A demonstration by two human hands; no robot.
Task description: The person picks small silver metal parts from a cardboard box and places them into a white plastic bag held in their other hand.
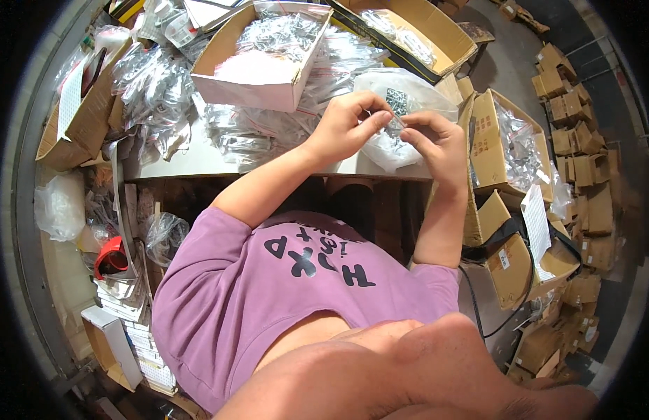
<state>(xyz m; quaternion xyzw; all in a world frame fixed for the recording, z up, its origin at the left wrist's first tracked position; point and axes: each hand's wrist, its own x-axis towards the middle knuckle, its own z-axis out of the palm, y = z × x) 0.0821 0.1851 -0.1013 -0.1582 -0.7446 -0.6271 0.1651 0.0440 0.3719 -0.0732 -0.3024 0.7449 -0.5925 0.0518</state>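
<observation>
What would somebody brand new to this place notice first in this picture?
Probably the purple shirt filling the lower middle, and above it the left hand and right hand close together at a small thin piece, over a translucent plastic bag. Next might be the open white box heaped with small bags at the top centre, and the bright red object left of the shirt.

Bright light is falling along the front edge of a white tabletop [188, 159], while grey floor [510, 59] is stretching beyond its right edge.
</observation>
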